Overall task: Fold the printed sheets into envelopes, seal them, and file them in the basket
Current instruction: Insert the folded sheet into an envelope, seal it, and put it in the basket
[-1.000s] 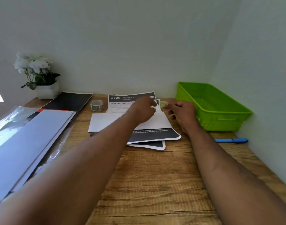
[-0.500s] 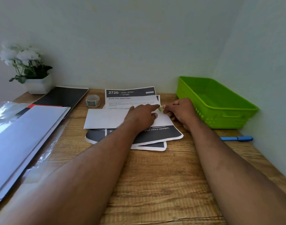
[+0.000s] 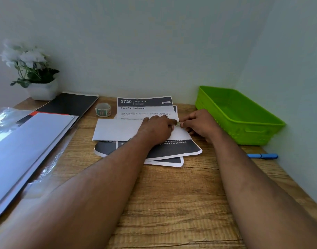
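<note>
Setting: wooden worktop in a pale corner, both forearms reaching out across it.

Envelope: white envelope lies flat on the spread of printed sheets, directly under the left hand.

Left hand: left hand is palm down on the envelope, pressing it, index finger stretched toward the right hand; nothing is gripped.

Right hand: right hand, just beside the left, pinches a small greenish sticker between thumb and fingertips.

What changed: a second ago the sticker was held up clear of the paper, above the envelope's far edge. Now it is down at the envelope's right end, and the two hands have closed until their fingertips meet over it. Whether it already touches the paper, I cannot tell; the fingers hide it.

Meaning for the task: this looks like the sealing step, with the sticker about to be pressed over the flap. Folding for this envelope seems done.

Sticker supply: sticker roll sits beyond and left of the left hand, well apart.

Basket: green basket stands just right of the right hand, with nothing visible inside, so filing is not yet done.

Risk: a crooked press would leave the flap loose; the left hand's pressure should keep the envelope from sliding on the sheets.
</note>
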`<state>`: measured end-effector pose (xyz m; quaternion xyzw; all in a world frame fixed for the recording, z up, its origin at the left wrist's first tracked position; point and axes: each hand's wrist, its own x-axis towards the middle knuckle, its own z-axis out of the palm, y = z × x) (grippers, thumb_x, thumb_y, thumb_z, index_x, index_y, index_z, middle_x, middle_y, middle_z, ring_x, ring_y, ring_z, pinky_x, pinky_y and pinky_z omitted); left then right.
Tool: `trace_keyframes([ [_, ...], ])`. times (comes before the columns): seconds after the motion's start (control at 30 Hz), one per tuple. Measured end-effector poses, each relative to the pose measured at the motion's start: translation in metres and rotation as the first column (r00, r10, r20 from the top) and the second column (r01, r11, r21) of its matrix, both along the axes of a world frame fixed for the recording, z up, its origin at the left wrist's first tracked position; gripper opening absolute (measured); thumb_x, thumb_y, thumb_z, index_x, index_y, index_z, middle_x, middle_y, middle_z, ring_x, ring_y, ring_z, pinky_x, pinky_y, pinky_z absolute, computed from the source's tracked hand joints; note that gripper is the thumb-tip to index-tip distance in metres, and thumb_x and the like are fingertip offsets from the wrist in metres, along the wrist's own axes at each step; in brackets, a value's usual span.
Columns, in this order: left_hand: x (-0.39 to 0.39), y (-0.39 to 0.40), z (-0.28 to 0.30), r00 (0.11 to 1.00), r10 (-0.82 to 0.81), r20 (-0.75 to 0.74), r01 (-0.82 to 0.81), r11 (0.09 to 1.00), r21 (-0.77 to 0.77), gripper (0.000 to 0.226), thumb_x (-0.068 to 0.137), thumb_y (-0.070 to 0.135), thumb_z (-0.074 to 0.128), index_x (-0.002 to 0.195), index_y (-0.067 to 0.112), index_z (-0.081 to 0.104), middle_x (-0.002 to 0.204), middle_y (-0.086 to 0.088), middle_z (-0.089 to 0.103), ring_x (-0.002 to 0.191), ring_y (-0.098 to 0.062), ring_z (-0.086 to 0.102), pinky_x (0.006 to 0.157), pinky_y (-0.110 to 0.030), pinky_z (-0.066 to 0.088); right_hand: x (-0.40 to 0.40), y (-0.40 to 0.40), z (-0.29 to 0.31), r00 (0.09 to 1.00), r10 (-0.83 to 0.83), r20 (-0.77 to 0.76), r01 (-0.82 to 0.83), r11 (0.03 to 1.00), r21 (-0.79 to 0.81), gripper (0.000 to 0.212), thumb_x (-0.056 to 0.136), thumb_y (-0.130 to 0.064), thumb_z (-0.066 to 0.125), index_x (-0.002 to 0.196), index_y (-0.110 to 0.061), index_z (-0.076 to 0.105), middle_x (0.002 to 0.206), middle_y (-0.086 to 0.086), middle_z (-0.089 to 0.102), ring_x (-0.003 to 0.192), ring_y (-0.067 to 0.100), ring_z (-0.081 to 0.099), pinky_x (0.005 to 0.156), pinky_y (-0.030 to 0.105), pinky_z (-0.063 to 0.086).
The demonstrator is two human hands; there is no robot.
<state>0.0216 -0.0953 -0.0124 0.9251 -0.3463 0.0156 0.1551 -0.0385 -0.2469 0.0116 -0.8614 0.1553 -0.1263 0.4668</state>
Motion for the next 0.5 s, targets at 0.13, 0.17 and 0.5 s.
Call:
trace_keyframes([
  [0.13, -0.0011, 0.0003, -0.0004, 1.000, -0.003, 0.008, 0.003, 1.000, 0.007, 0.041, 0.104, 0.036, 0.031, 0.143, 0.041, 0.042, 0.151, 0.001, 0.041, 0.139, -0.023, 0.034, 0.114, -0.046, 0.021, 0.0030, -0.0027, -0.0066, 0.999, -0.020, 0.025, 0.022, 0.993, -0.115, 0.014, 0.080, 0.000, 0.069, 0.090, -0.007, 0.075, 0.074, 0.013, 0.069, 0.053, 0.012, 0.054, 0.047, 0.019, 0.049],
  [0.17, -0.0013, 0.0004, -0.0003, 1.000, -0.002, 0.014, 0.002, 1.000, 0.010, 0.041, 0.104, 0.036, 0.031, 0.143, 0.040, 0.041, 0.152, 0.001, 0.040, 0.139, -0.024, 0.034, 0.114, -0.046, 0.022, 0.0032, -0.0031, -0.0081, 0.999, -0.019, 0.029, 0.022, 0.991, -0.131, 0.013, 0.079, -0.001, 0.070, 0.089, -0.007, 0.076, 0.075, 0.013, 0.070, 0.054, 0.013, 0.055, 0.050, 0.020, 0.049],
  [0.5, -0.0008, 0.0002, 0.0001, 1.000, 0.001, 0.013, -0.001, 1.000, 0.009, 0.042, 0.104, 0.036, 0.031, 0.144, 0.040, 0.040, 0.153, 0.001, 0.039, 0.139, -0.023, 0.033, 0.113, -0.045, 0.021, -0.0009, -0.0053, -0.0081, 0.999, 0.000, 0.039, 0.005, 0.994, -0.113, 0.011, 0.077, 0.001, 0.073, 0.085, -0.007, 0.075, 0.069, -0.002, 0.067, 0.050, 0.000, 0.057, 0.047, 0.013, 0.045],
])
